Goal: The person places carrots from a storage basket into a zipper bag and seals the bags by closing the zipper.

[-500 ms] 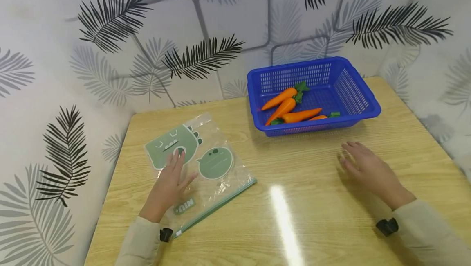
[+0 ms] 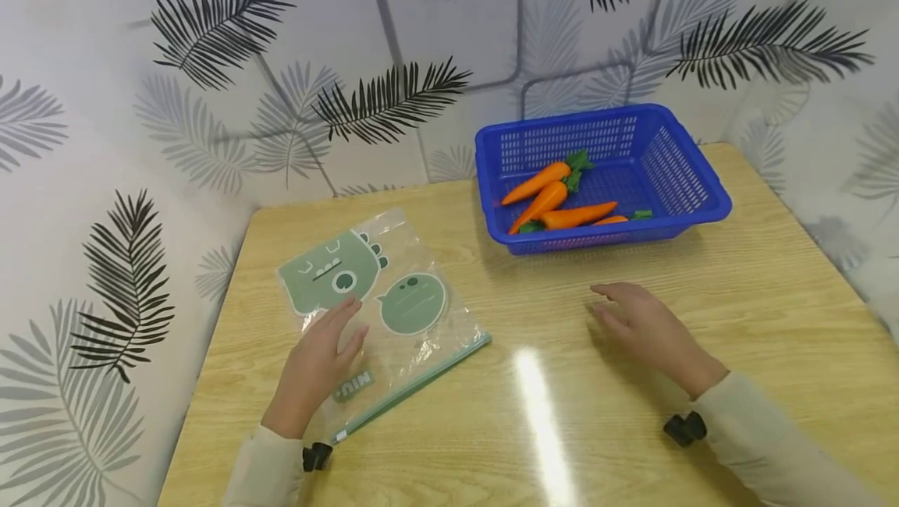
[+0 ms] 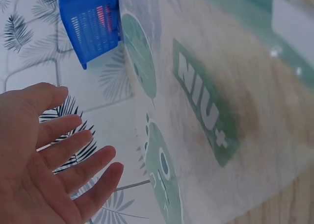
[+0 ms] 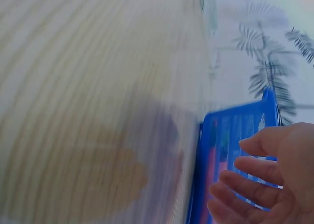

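Note:
A clear zip bag (image 2: 414,363) with green cartoon prints lies flat on the left of the table, its green slider edge toward the person. Above it hovers my left hand (image 2: 316,363), fingers loosely spread and holding nothing; the left wrist view shows a gap between the hand (image 3: 64,160) and the bag (image 3: 206,52). My right hand (image 2: 656,335) is over bare wood in front of the blue basket (image 2: 604,238), fingers relaxed with nothing in them. Several orange carrots (image 2: 576,216) with green tops lie in the basket's left part.
The light wooden table (image 2: 449,452) reaches back to a wall (image 2: 246,132) patterned with feather-like leaves. A bright strip of reflected light (image 2: 541,421) crosses the wood between the hands. Black wrist cameras (image 2: 684,429) sit at both cuffs.
My right hand has moved left across the table, toward the bag. My left hand has drawn back slightly toward the person, uncovering the print's eye.

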